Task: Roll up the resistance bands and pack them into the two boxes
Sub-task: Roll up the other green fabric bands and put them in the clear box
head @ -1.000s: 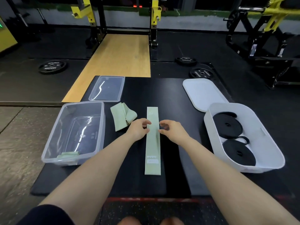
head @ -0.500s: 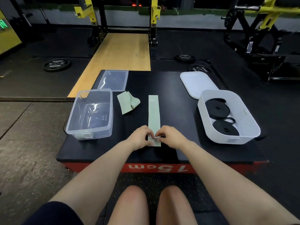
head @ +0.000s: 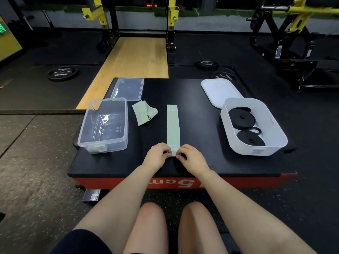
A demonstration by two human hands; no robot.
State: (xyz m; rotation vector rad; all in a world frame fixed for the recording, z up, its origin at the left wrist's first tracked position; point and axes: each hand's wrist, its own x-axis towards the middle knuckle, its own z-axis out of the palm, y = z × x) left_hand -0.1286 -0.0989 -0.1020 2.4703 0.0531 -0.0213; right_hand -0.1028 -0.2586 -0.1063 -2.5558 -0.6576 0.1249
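Two hands, left hand (head: 158, 156) and right hand (head: 190, 157), pinching flat pale-green band (head: 172, 125), near end seemingly curled

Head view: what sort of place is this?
Most likely a gym: a yellow-and-black rack stands behind a wooden platform, and a weight plate lies on the dark floor. The work surface is a padded box.
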